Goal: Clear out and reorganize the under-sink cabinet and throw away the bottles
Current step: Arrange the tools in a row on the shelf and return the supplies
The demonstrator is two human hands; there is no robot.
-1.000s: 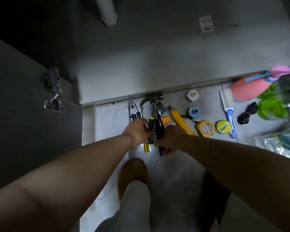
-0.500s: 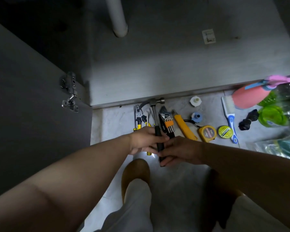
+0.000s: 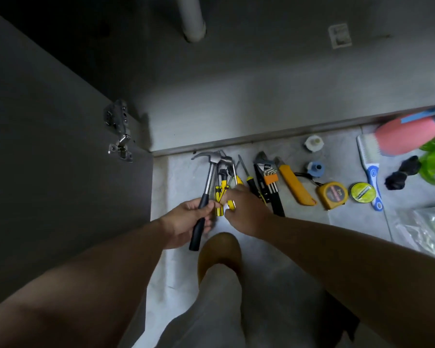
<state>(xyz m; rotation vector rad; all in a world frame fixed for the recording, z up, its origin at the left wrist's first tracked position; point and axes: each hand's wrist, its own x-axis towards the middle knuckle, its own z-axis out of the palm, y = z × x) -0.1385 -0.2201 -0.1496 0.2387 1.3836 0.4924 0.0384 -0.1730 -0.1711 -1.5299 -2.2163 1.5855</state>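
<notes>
As the left hand (image 3: 183,219) curls fingers (image 3: 196,203) round its handle, the hammer (image 3: 209,177) points head-first toward the cabinet (image 3: 236,84).

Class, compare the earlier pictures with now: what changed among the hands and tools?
The left hand has taken hold of the hammer and moved it leftward, past the yellow-handled pliers, which the right hand now touches. Utility knife, tape measure and brush stayed put.

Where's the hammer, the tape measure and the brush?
hammer (image 3: 208,183), head view, on its metal shaft.
tape measure (image 3: 333,194), head view, on its yellow case.
brush (image 3: 372,173), head view, on its blue handle.
</notes>
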